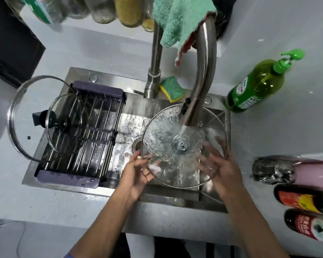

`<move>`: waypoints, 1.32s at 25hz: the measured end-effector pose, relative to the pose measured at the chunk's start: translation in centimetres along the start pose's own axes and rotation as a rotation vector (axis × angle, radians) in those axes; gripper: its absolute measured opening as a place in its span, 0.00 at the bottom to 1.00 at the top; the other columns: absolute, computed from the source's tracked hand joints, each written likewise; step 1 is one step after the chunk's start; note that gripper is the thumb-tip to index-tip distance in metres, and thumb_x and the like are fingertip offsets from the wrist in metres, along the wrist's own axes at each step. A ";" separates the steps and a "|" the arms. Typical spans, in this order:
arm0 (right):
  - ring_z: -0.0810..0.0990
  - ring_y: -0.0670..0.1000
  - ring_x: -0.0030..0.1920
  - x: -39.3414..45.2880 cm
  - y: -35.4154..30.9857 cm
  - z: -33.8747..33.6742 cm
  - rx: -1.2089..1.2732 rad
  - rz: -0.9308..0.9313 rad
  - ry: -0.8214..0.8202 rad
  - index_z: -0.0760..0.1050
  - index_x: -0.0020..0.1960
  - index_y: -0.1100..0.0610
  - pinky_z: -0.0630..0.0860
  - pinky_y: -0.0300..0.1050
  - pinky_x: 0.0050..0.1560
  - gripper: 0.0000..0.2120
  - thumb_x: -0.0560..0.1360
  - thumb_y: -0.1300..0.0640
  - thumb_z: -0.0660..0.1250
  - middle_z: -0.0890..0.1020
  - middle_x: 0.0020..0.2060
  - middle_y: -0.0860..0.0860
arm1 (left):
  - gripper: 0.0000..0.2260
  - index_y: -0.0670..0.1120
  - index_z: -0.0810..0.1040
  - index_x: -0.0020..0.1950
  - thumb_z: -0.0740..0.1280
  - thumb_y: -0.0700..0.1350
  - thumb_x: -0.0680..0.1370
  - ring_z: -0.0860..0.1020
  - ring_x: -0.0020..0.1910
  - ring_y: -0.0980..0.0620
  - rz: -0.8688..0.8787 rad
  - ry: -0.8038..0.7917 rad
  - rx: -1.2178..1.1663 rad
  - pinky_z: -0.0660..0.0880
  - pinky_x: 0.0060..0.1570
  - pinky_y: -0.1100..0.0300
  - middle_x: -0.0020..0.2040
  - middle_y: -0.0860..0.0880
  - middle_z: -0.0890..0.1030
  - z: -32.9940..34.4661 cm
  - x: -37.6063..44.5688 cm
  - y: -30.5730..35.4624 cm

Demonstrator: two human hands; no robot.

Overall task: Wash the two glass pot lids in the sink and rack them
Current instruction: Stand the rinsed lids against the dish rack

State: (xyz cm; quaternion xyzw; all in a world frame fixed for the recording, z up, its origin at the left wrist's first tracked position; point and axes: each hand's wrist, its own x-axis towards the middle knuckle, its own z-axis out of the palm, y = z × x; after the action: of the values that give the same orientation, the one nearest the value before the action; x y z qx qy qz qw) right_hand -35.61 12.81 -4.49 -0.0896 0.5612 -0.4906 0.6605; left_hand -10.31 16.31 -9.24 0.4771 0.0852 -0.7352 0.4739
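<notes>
Both hands hold one glass lid (185, 146) under the faucet (199, 86) stream.
I see my left hand (136, 174) and right hand (224, 172) gripping its near rim over the sink's (175, 202) right half (two other lids (45, 118) lean on the rack (93, 131) at the left end).

Both forearms reach in from the bottom edge, angled toward each other. The left hand (136, 175) is palm-up, its fingers (154, 167) curled up around the near-left rim of the glass lid (185, 146). The right hand (226, 174) grips the near-right rim, its fingers (208, 161) spread under the glass and blurred by running water.
</notes>
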 end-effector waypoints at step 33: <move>0.80 0.44 0.32 -2.8 -8.7 15.4 -1.449 -0.677 -0.131 0.79 0.33 0.49 0.76 0.45 0.37 0.14 0.65 0.39 0.73 0.79 0.24 0.39 | 0.31 0.69 0.76 0.65 0.65 0.31 0.79 0.84 0.45 0.51 0.750 0.476 0.812 0.82 0.49 0.46 0.52 0.53 0.86 -4.5 -8.2 6.9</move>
State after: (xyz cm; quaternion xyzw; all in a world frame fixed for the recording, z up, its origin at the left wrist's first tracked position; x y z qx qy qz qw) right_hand -27.29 3.89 8.65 -0.6902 0.6427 -0.1716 0.2847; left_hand -1.36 20.28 -2.96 0.7691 -0.2727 -0.3645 0.4486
